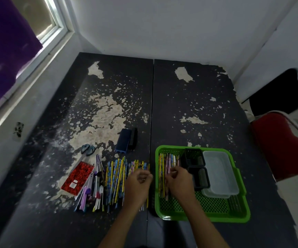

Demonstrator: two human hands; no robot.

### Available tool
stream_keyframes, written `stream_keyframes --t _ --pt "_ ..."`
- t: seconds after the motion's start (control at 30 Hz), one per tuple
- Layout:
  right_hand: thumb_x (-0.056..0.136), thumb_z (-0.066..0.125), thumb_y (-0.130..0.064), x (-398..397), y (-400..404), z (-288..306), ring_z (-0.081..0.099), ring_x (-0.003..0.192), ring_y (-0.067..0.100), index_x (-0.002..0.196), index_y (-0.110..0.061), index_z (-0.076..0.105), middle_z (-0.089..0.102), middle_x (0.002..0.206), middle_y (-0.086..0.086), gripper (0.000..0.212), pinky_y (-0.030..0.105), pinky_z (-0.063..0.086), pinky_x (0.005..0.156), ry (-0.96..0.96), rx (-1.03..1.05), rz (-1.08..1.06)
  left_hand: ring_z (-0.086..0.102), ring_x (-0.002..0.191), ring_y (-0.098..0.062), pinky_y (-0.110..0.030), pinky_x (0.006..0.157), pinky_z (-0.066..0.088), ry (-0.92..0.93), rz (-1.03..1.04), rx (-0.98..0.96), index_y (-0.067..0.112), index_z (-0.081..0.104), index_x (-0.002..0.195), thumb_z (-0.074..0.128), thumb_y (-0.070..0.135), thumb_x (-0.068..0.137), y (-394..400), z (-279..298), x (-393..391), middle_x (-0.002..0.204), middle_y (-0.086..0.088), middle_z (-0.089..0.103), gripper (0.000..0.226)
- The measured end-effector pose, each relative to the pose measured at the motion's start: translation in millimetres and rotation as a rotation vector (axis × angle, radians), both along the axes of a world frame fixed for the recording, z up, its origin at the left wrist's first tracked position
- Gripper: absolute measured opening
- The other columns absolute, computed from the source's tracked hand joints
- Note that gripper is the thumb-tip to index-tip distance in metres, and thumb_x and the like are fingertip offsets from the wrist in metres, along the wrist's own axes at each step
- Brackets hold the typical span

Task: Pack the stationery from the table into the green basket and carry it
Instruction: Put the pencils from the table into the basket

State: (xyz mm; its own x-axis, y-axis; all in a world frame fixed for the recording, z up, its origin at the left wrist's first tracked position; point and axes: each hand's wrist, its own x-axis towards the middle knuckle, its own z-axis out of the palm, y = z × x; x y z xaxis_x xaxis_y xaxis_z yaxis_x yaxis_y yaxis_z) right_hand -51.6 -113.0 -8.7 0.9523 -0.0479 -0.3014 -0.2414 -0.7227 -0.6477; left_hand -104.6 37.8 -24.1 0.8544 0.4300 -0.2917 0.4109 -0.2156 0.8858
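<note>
**Inspector:** Desk (pixel 189 108), worn and largely bare at the back. Green basket (pixel 241 208) near its front edge, holding a clear lidded box (pixel 219 169), black holders and pencils (pixel 163 169).

**Assistant:** Hands?

**Inspector:** Right hand (pixel 179 181), fingers curled, over the basket's pencils; left hand (pixel 139 183) loosely curled above the pencil pile (pixel 117 178). Contents cannot be told.

**Assistant:** Risk?

**Inspector:** Likely pencils rolling off the near edge.

two bare forearms, no sleeves; left hand (pixel 138 183), right hand (pixel 179 182).
</note>
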Motion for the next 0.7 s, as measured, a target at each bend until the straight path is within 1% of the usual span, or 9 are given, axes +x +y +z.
stream_keyframes --t 0.1,0.2,0.27,0.33,0.4,0.47,0.57,0.63,0.7 --pt "0.094 0.055 -0.015 13 1 6 0.069 0.084 0.036 0.098 -0.008 0.061 0.071 0.093 0.016 0.01 0.042 0.057 0.069 -0.018 -0.341 0.171 0.066 0.087 -0.007 -0.016 0.067 0.045 0.075 0.103 0.104 0.024 0.069 0.097 0.071 0.022 0.091 29 -14 -8 0.097 0.011 0.069 0.006" --pt "0.097 0.046 -0.003 32 7 12 0.066 0.092 0.038 0.103 -0.004 0.059 0.066 0.102 0.019 0.014 0.046 0.056 0.075 0.048 -0.486 0.3 0.059 0.107 -0.018 -0.029 0.085 0.047 0.255 0.03 0.295 0.019 0.062 0.124 0.069 0.027 0.09 61 -40 -28 0.123 0.002 0.059 0.036" --pt "0.098 0.046 0.0 41 8 13 0.065 0.095 0.037 0.107 -0.004 0.059 0.064 0.107 0.019 0.016 0.045 0.056 0.078 0.082 -0.553 0.364 0.058 0.109 -0.023 -0.034 0.085 0.049 0.303 -0.003 0.374 0.016 0.058 0.13 0.066 0.021 0.09 72 -52 -39 0.127 -0.006 0.056 0.04" --pt "0.099 0.046 0.0 47 8 12 0.064 0.1 0.036 0.112 -0.005 0.058 0.061 0.112 0.018 0.018 0.044 0.054 0.081 0.107 -0.599 0.404 0.061 0.095 -0.02 -0.036 0.08 0.056 0.3 0.0 0.398 0.014 0.06 0.126 0.061 0.012 0.094 78 -55 -44 0.122 -0.007 0.056 0.032" --pt "0.099 0.044 -0.001 50 9 11 0.064 0.101 0.036 0.112 -0.005 0.058 0.061 0.112 0.018 0.019 0.043 0.053 0.08 0.111 -0.614 0.427 0.061 0.083 -0.015 -0.034 0.074 0.057 0.293 0.013 0.411 0.01 0.061 0.121 0.057 0.007 0.095 82 -54 -45 0.113 -0.006 0.058 0.026" --pt "0.098 0.045 0.0 49 9 13 0.065 0.097 0.037 0.107 -0.005 0.059 0.062 0.109 0.018 0.017 0.044 0.054 0.078 0.11 -0.622 0.443 0.058 0.081 -0.012 -0.029 0.071 0.053 0.311 0.009 0.436 0.009 0.061 0.115 0.057 0.005 0.095 82 -53 -43 0.107 -0.003 0.058 0.021" --pt "0.096 0.047 0.001 45 8 13 0.065 0.09 0.037 0.092 -0.007 0.053 0.064 0.1 0.019 0.011 0.045 0.053 0.071 0.076 -0.604 0.432 0.058 0.079 -0.012 -0.031 0.071 0.056 0.308 0.022 0.456 0.011 0.06 0.107 0.06 0.006 0.094 82 -55 -42 0.101 -0.002 0.057 0.014" --pt "0.097 0.048 -0.005 38 6 12 0.064 0.083 0.036 0.09 -0.006 0.055 0.065 0.094 0.017 0.009 0.042 0.054 0.066 0.053 -0.566 0.378 0.057 0.073 -0.013 -0.036 0.068 0.059 0.293 0.023 0.473 0.011 0.06 0.097 0.058 0.004 0.094 83 -61 -44 0.092 -0.003 0.058 0.008" --pt "0.095 0.054 -0.019 28 6 12 0.064 0.074 0.034 0.089 -0.01 0.059 0.066 0.087 0.014 0.013 0.044 0.058 0.066 0.032 -0.503 0.317 0.056 0.069 -0.012 -0.037 0.064 0.057 0.283 0.039 0.465 0.01 0.061 0.094 0.057 0.003 0.095 84 -66 -44 0.088 -0.005 0.059 0.008"
